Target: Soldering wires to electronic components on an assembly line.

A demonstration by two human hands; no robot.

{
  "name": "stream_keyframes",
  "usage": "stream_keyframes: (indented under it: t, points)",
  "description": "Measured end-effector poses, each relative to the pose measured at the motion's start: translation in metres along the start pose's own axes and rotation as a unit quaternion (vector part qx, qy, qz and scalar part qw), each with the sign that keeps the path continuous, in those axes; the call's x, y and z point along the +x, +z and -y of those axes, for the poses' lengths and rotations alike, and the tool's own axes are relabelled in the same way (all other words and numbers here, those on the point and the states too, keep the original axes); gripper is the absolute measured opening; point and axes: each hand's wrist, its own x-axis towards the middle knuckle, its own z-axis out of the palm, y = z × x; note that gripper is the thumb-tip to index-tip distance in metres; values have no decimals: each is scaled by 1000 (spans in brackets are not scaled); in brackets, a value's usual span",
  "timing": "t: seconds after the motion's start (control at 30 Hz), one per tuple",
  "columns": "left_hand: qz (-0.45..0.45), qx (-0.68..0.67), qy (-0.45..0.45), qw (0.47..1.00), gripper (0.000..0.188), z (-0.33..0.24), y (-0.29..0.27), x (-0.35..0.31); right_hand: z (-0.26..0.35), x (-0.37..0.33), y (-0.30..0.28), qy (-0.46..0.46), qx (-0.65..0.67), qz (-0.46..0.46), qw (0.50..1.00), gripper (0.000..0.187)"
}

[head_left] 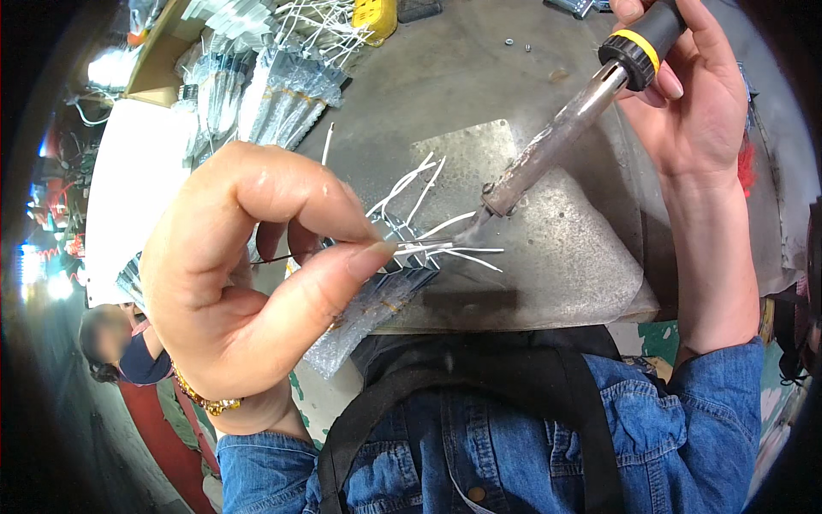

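My right hand [685, 94] is wrapped round the black handle of a soldering iron [561, 124] with a yellow ring. The iron slants down to the left, and its tip is at the ends of several white wires [437, 230], with a wisp of smoke there. My left hand [265, 265] pinches a thin solder wire [276, 259] between thumb and forefinger, its end pointing toward the iron's tip. Beneath the fingers lies a bundle of dark strips in bubble wrap [364, 321], the white wires sticking out of it. My fingers partly hide the bundle.
The grey worktop [548, 265] has a worn metallic patch. More bubble-wrapped bundles [287, 98] with white wires lie at the far left, beside a yellow object [374, 19]. Two small metal bits [518, 44] lie farther back. Another person [128, 347] is at the left.
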Motion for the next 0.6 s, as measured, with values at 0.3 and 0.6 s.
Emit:
stream_keyframes:
  t: [0.3, 0.6]
  points:
    - [-17, 4, 21, 1000, 24, 1, 7, 1, 1, -2, 1, 5, 10, -10, 1000, 25]
    - [3, -12, 14, 1000, 22, 1, 6, 2, 9, -9, 24, 36, 15, -47, 998, 24]
